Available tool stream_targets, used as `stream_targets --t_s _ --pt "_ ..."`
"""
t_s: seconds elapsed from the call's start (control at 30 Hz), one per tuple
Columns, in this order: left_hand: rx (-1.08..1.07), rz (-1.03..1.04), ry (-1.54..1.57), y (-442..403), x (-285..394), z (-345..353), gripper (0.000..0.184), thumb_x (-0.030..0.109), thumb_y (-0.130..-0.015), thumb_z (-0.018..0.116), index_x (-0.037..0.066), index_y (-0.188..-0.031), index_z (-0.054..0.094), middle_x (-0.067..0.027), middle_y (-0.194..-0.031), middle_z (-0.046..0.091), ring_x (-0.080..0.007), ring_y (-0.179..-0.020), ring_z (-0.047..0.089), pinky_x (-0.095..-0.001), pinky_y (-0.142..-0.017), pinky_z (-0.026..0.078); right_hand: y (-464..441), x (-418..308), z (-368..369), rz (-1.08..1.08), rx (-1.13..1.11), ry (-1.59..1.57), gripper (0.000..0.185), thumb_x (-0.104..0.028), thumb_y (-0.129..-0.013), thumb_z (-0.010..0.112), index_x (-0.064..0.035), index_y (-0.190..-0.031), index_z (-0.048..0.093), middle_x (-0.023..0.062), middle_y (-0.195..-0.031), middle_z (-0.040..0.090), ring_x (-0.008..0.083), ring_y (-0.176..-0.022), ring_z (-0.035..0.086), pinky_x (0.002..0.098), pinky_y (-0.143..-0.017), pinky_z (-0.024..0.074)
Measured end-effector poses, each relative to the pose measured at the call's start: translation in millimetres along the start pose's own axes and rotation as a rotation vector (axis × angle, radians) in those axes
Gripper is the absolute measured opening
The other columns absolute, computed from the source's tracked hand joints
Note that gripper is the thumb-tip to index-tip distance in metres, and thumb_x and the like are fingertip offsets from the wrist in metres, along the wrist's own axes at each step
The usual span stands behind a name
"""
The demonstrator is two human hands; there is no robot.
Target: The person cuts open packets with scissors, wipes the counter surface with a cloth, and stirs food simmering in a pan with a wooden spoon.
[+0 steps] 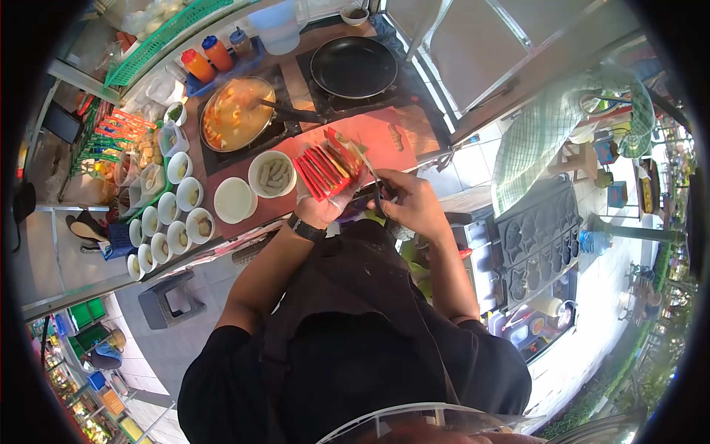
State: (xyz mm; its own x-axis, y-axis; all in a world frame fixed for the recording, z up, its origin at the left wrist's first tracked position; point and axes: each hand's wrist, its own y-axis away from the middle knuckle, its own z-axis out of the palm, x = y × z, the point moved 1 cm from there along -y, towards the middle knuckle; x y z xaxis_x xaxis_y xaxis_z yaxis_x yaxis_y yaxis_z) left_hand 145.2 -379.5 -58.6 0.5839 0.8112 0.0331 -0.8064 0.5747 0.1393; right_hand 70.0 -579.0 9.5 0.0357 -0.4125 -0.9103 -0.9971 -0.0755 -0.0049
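Near the center, the left hand (319, 210) holds red packets (320, 172) and the right hand (416, 206) grips scissors (380, 194) against them. A black pan (353, 66) sits at twelve o'clock, a pan of orange soup (235, 117) toward ten-thirty, and white bowls (168, 208) at nine.

Head view, one: camera worn on the person's head, wide and round-edged, faced forward and down; apron (347, 259) closest, seen from above at centre; left hand (319, 210) and right hand (416, 204) next, mid-view; black pan (353, 66) farther forward, near the top edge; greenery (625, 388) distant, along the right rim
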Motion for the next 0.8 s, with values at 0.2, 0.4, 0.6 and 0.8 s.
stream_targets --t_s 0.2,0.4,0.6,0.8 --pt "0.027 -0.009 -0.099 -2.5 -9.0 12.8 0.059 0.058 -0.102 0.056 0.014 -0.14 0.057 -0.0175 -0.142 0.061 -0.0394 -0.126 0.062 -0.0594 -0.104 0.055 -1.7 0.4 -2.3 -0.031 0.055 0.064 0.053 -0.016 -0.078 0.088 -0.0028 -0.127 0.071 0.0129 -0.093 0.074 0.0189 -0.077 0.07 0.0333 -0.072 0.0563" --pt "0.011 -0.047 -0.071 -5.4 -10.2 -6.9 0.06 0.057 -0.102 0.056 0.013 -0.143 0.056 -0.0184 -0.145 0.059 -0.0404 -0.128 0.06 -0.059 -0.106 0.053 -0.1 7.7 -6.4 -0.032 0.039 0.091 0.054 -0.017 -0.078 0.087 -0.0034 -0.128 0.069 0.0127 -0.09 0.072 0.0209 -0.076 0.07 0.0339 -0.071 0.056" --pt "0.084 -0.069 -0.069 -5.2 -14.5 -8.6 0.057 0.056 -0.103 0.054 0.014 -0.14 0.059 -0.0175 -0.147 0.057 -0.0378 -0.133 0.056 -0.057 -0.11 0.051 2.7 13.6 -7.1 0.005 0.026 0.103 0.056 -0.022 -0.078 0.085 -0.0066 -0.129 0.068 0.0111 -0.084 0.069 0.0217 -0.075 0.069 0.0351 -0.069 0.0554" --pt "0.093 -0.095 -0.057 -5.4 -14.7 -8.8 0.056 0.056 -0.103 0.053 0.013 -0.139 0.059 -0.0171 -0.148 0.057 -0.037 -0.134 0.056 -0.0571 -0.111 0.05 4.9 18.8 -7.1 -0.007 0.063 0.103 0.059 -0.028 -0.077 0.089 -0.0061 -0.128 0.069 0.0093 -0.085 0.069 0.0187 -0.071 0.065 0.0337 -0.066 0.0535"
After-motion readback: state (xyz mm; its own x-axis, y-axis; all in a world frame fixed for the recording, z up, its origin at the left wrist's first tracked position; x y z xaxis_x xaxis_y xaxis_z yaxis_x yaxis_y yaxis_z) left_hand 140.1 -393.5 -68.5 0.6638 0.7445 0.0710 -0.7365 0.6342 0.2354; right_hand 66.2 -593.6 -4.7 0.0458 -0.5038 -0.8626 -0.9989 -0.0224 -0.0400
